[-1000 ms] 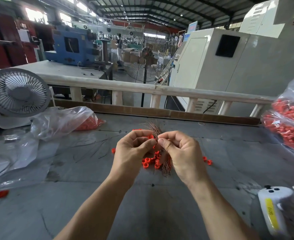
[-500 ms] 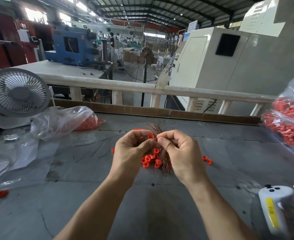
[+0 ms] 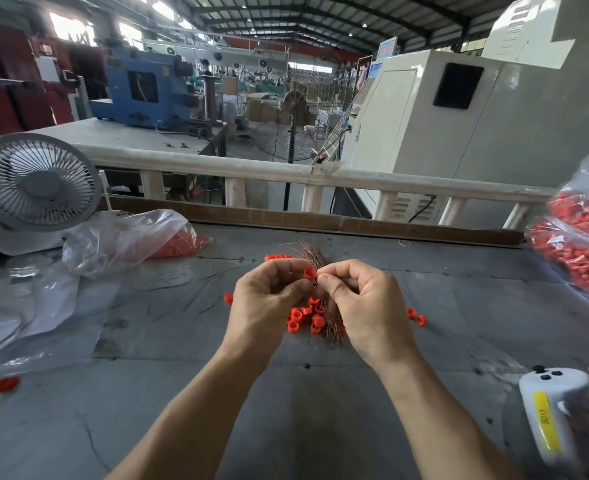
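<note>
cap (image 3: 309,273): stubby, opening faces the camera, sits right between both hands' fingertips
left hand (image 3: 265,303): fingers curled, pinching cap
right hand (image 3: 366,306): fingers curled, pinching thin wire (image 3: 316,280) touching cap

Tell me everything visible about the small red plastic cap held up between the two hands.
The small red plastic cap is a short, round, hollow-looking piece, bright orange-red and smooth, its round end turned toward the camera. The left hand pinches it in its fingertips. The right hand pinches what seems a thin copper-coloured wire right beside it. The cap is lifted off the grey table, above a heap of like red caps and a bundle of copper-coloured wires.
</note>
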Tool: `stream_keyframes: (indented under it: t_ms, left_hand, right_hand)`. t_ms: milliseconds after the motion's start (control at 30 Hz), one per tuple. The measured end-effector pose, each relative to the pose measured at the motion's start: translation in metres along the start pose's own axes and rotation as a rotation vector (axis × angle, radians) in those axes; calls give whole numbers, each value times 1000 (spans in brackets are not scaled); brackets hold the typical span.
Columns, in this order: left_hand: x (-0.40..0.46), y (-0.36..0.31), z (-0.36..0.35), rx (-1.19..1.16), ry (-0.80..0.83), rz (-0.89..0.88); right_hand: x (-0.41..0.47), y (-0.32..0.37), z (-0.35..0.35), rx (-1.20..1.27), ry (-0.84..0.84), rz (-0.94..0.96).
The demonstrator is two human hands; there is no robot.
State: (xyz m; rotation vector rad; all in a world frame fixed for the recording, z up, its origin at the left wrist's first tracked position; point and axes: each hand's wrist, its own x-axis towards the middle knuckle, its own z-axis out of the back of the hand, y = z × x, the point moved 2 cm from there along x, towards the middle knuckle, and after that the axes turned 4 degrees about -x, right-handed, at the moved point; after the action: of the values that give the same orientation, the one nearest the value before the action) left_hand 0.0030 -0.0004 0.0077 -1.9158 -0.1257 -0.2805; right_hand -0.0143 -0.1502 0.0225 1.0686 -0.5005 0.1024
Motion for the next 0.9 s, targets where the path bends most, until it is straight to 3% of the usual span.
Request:
stream_keyframes:
  t_ms: [667, 900]
  left_hand:
    - [0, -4, 2, -34, -14, 39]
    - [2, -3, 4, -97, 37, 155]
  right_hand:
    - [0, -2, 3, -94, 22, 47]
    - [1, -1, 7, -13, 83, 46]
